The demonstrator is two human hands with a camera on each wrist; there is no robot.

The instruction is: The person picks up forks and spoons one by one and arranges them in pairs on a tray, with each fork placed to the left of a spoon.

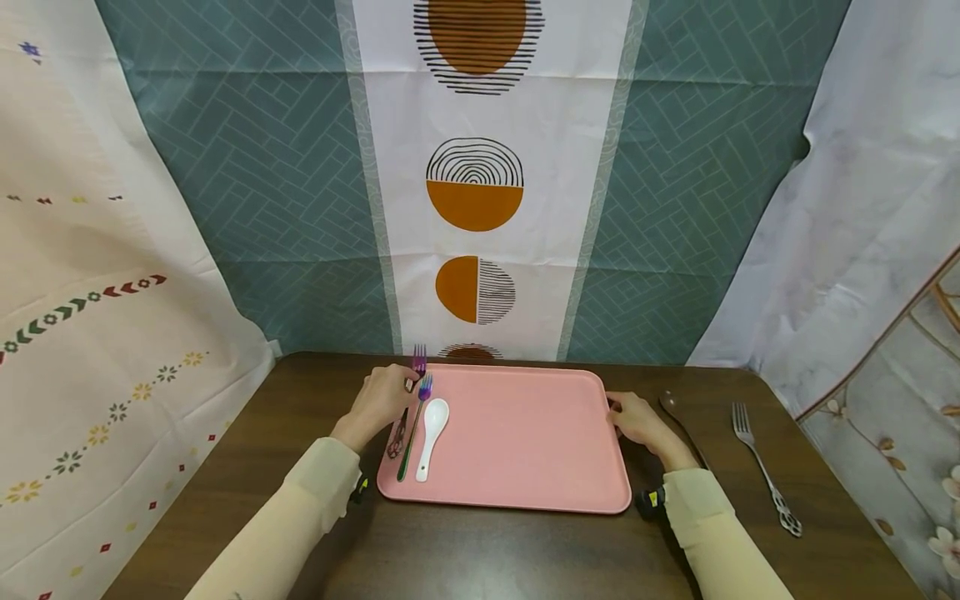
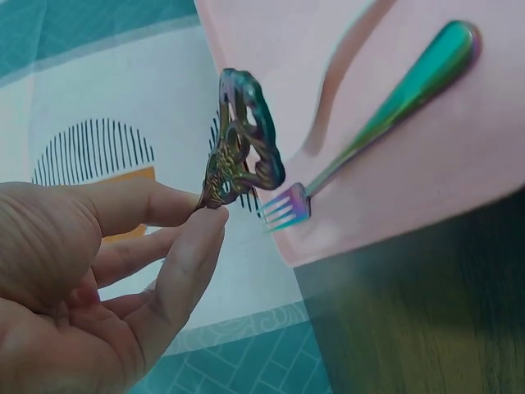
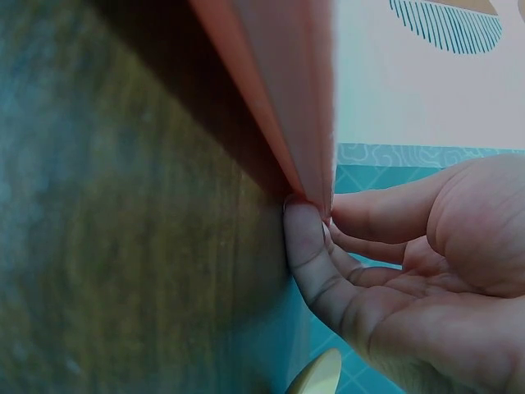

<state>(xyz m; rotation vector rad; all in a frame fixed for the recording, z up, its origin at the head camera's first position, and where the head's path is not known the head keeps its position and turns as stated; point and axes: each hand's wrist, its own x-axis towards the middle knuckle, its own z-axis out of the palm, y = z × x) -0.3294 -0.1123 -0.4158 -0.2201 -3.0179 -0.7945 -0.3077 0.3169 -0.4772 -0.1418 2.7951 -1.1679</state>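
My left hand (image 1: 381,402) pinches an iridescent fork (image 1: 419,360) between thumb and forefinger, above the left edge of the pink tray (image 1: 517,442). Its ornate openwork handle (image 2: 242,139) points toward the camera in the left wrist view. On the tray's left side lie a smaller rainbow-coloured fork (image 1: 414,433) with a green handle and, to its right, a white spoon (image 1: 432,429). My right hand (image 1: 637,417) grips the tray's right rim, the thumb on one face and a finger on the other, as the right wrist view shows.
Right of the tray, a metal spoon (image 1: 669,403) lies partly behind the right forearm. Farther right is a silver fork (image 1: 765,471) with an ornate handle. The dark wooden table (image 1: 465,550) ends at a patterned curtain (image 1: 480,283) at the back.
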